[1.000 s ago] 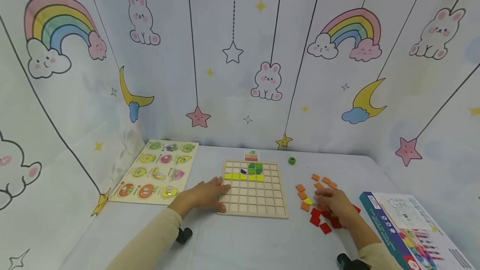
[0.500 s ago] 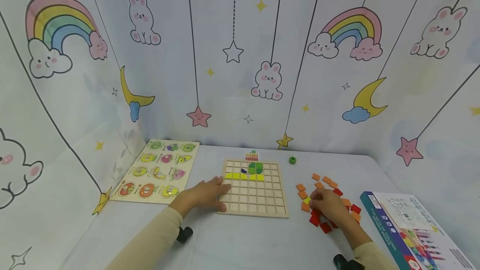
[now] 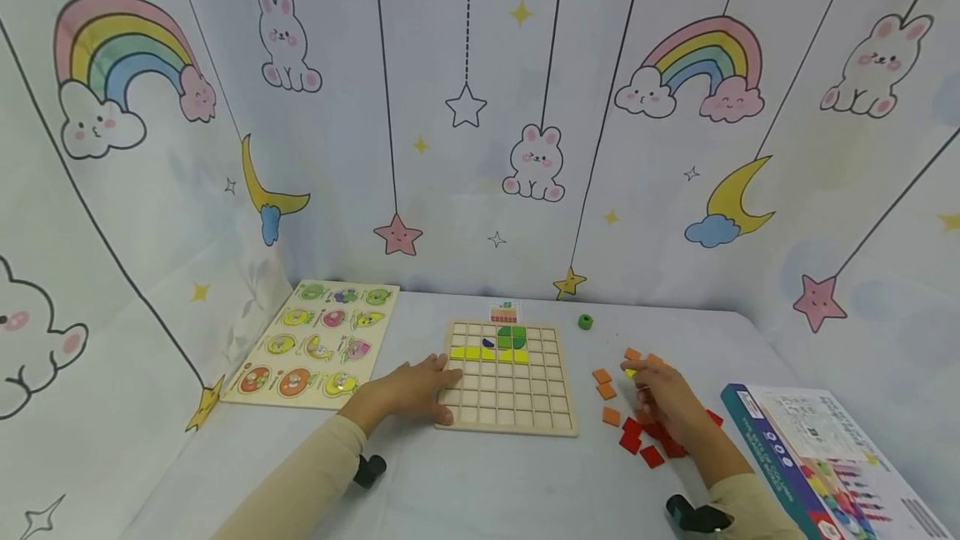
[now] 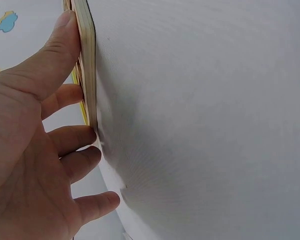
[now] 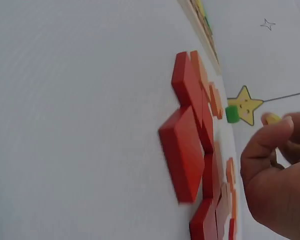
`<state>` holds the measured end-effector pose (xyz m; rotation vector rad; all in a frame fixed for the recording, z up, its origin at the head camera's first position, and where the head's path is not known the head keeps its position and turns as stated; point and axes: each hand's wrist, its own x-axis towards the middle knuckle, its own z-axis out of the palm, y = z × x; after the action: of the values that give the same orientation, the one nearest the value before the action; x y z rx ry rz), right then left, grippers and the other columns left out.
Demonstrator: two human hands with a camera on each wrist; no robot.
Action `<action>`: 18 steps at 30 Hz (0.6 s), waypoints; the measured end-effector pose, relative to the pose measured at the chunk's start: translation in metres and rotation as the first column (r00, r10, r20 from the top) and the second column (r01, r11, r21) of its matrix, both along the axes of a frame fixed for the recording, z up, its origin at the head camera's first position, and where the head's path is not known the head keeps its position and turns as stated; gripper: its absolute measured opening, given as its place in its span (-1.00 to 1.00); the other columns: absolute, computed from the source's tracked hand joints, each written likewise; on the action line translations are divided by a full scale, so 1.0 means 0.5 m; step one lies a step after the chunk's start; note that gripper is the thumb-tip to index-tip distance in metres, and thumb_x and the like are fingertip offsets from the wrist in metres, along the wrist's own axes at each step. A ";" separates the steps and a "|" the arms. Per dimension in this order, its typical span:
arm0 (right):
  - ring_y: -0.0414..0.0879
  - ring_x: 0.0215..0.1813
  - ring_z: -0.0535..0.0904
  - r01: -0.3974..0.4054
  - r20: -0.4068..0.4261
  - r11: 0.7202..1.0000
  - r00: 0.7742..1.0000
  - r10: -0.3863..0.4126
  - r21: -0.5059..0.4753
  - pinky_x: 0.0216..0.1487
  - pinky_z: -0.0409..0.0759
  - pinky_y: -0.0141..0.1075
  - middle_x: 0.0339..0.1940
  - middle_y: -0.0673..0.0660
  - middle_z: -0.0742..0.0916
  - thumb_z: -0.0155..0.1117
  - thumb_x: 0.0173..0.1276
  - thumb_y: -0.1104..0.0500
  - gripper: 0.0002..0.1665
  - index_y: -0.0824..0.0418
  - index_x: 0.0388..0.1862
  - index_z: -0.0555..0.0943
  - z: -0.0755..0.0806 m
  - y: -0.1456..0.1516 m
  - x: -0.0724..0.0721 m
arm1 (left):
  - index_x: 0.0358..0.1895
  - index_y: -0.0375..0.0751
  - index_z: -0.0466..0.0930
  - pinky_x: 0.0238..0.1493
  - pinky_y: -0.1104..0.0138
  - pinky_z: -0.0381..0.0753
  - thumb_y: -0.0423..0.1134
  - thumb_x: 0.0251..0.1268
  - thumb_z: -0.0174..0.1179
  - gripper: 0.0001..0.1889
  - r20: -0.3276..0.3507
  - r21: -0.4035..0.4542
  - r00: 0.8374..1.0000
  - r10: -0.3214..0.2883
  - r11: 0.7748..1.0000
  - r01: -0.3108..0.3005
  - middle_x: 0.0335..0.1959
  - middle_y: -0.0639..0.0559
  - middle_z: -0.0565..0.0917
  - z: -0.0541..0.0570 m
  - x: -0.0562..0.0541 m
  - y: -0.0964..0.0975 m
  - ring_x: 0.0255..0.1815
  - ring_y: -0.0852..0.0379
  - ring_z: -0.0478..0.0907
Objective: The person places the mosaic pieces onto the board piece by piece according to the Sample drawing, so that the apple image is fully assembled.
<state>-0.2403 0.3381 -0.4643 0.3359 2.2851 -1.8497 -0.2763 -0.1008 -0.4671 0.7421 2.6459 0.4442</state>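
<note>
Yellow shows at the tips of the right hand (image 3: 667, 398), where I see thumb and fingers pinching a small yellow piece (image 3: 630, 372) above the orange tiles (image 3: 602, 376) and near the red tiles (image 3: 652, 457). On my other side, the left hand (image 3: 408, 390) has its fingers spread, touching the left edge of the wooden grid board (image 3: 517, 398). Across that board I make out a row of yellow tiles (image 3: 472, 353), with green pieces (image 3: 512, 333) just beyond.
</note>
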 end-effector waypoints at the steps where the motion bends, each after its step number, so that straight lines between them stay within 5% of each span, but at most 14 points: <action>1: -0.19 -0.41 0.43 0.025 0.013 0.998 1.000 -0.024 -0.064 -0.40 0.52 -0.47 -0.29 0.05 0.51 -0.02 0.66 0.04 -0.45 0.24 0.49 0.31 0.002 0.000 -0.003 | 0.54 0.08 0.35 0.54 -0.27 0.07 0.22 0.19 0.38 -0.16 0.000 0.000 1.000 -0.002 1.000 0.002 0.63 -0.14 0.17 0.000 0.000 0.000 0.66 -0.15 0.02; 7: -0.23 -0.34 0.52 0.181 0.089 0.910 0.983 -0.159 -0.374 -0.31 0.55 -0.53 -0.25 -0.01 0.63 0.13 0.61 0.02 -0.55 0.17 0.30 0.30 0.019 -0.008 -0.021 | 0.54 0.07 0.35 0.53 -0.27 0.07 0.20 0.19 0.38 -0.16 0.000 -0.001 1.000 -0.001 1.000 0.001 0.63 -0.15 0.17 0.001 0.002 0.001 0.66 -0.14 0.03; 13: -0.23 -0.32 0.56 0.279 0.121 0.807 0.960 -0.254 -0.520 -0.23 0.60 -0.53 -0.34 -0.03 0.69 0.32 0.48 0.17 -0.79 0.15 -0.01 0.50 0.028 -0.037 -0.046 | 0.54 0.08 0.35 0.54 -0.25 0.09 0.20 0.20 0.38 -0.17 -0.003 -0.005 1.000 0.003 1.000 -0.003 0.63 -0.14 0.18 0.003 0.005 0.000 0.66 -0.13 0.03; 18: -0.21 -0.12 0.66 0.299 0.127 0.740 0.951 -0.281 -0.602 0.11 0.64 -0.46 -0.20 -0.01 0.70 0.27 0.50 0.28 -0.83 0.13 0.01 0.56 0.020 -0.067 -0.071 | 0.54 0.09 0.35 0.54 -0.24 0.09 0.21 0.19 0.39 -0.17 -0.005 -0.005 1.000 0.004 1.000 -0.004 0.63 -0.14 0.18 0.002 0.004 -0.001 0.66 -0.12 0.04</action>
<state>-0.2758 0.3048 -0.4543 0.6265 1.5244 -2.5905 -0.2745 -0.1012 -0.4663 0.7371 2.6522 0.4369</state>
